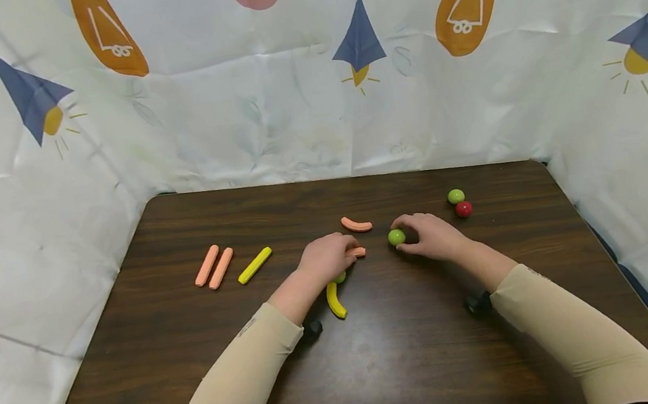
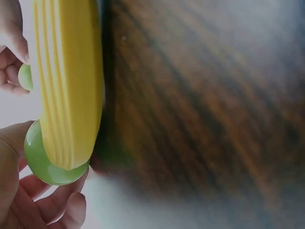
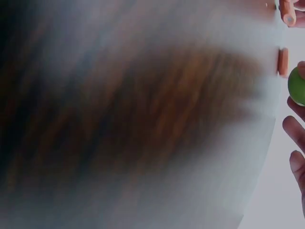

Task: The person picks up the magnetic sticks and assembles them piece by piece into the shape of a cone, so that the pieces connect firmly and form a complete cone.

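My left hand point(image 1: 326, 256) pinches a short pink-orange sausage-like piece point(image 1: 358, 252) near the table's middle; its end shows in the right wrist view. Under that wrist lie a green ball point(image 1: 341, 277) and a curved yellow banana-shaped piece point(image 1: 335, 301). Close up in the left wrist view, the ridged yellow piece point(image 2: 71, 86) covers part of the green ball point(image 2: 52, 169). My right hand point(image 1: 427, 235) holds another green ball point(image 1: 396, 237) between thumb and fingertips. Behind the two hands, a curved pink-orange piece point(image 1: 356, 225) lies on the table.
Two pink-orange sticks point(image 1: 207, 266) and a yellow stick point(image 1: 255, 265) lie at the left. At the back right, a green ball point(image 1: 456, 196) touches or nearly touches a red ball point(image 1: 464, 209). The brown table point(image 1: 383, 371) meets patterned white cloth point(image 1: 288, 118) behind.
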The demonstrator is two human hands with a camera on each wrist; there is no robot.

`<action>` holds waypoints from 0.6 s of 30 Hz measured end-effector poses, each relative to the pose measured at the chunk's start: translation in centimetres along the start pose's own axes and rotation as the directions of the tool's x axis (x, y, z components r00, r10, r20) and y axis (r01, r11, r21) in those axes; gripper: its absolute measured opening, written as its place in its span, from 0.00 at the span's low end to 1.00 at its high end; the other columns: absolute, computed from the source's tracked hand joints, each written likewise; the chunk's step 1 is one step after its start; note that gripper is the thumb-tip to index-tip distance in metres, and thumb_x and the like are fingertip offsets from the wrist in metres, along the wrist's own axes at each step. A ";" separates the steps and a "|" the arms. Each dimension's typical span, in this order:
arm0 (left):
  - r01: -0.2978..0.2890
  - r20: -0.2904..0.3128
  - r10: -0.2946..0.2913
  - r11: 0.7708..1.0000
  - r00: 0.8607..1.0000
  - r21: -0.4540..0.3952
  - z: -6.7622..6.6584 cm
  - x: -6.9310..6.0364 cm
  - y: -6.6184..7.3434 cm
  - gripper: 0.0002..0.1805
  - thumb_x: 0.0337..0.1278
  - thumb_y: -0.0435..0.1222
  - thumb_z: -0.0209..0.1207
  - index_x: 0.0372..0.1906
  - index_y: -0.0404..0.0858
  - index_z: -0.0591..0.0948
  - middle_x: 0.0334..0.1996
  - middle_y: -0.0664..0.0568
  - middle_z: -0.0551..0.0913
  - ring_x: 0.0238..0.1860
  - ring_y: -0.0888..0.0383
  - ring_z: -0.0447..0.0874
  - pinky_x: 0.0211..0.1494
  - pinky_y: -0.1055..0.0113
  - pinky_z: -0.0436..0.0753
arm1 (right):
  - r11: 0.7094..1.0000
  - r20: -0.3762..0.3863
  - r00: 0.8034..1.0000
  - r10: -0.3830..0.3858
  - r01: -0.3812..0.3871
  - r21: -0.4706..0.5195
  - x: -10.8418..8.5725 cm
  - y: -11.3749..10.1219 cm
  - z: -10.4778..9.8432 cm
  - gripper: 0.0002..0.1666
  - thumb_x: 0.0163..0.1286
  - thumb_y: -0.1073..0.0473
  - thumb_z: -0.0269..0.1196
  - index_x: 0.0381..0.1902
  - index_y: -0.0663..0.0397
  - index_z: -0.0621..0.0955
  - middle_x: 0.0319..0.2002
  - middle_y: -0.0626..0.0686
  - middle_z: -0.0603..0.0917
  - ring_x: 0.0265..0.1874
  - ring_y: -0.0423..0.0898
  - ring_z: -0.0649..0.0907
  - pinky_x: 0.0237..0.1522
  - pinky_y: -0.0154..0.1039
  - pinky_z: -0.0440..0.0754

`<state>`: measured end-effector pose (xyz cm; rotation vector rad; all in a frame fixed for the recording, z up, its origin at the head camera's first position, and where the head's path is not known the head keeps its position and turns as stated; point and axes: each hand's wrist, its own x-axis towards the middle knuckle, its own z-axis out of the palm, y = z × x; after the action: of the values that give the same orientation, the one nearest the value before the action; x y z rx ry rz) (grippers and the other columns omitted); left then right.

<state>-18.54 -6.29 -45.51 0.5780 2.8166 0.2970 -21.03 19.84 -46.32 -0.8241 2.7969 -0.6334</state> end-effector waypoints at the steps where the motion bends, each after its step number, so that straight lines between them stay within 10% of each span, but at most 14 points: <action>1: 0.004 0.000 -0.004 1.000 1.000 -0.006 0.0 0.0 0.0 0.15 0.67 0.47 0.62 0.55 0.51 0.83 0.40 0.58 0.81 0.34 0.60 0.78 0.39 0.64 0.79 | 1.000 0.004 1.000 -0.001 0.001 0.005 0.1 -0.1 0.1 0.24 0.65 0.51 0.70 0.56 0.50 0.78 0.44 0.51 0.82 0.45 0.50 0.81 0.51 0.52 0.78; 18: 0.021 0.008 -0.021 0.999 1.000 -0.050 -0.2 -0.2 -0.3 0.14 0.66 0.48 0.62 0.53 0.50 0.84 0.37 0.59 0.81 0.32 0.60 0.77 0.38 0.64 0.79 | 0.995 0.060 0.993 -0.101 0.101 0.012 1.3 -1.5 0.7 0.25 0.67 0.55 0.68 0.62 0.46 0.80 0.55 0.50 0.81 0.55 0.50 0.79 0.58 0.51 0.76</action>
<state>-18.54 -6.65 -45.37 0.5374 2.7973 0.3590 -21.18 17.78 -46.31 -0.9718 2.7105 -0.6246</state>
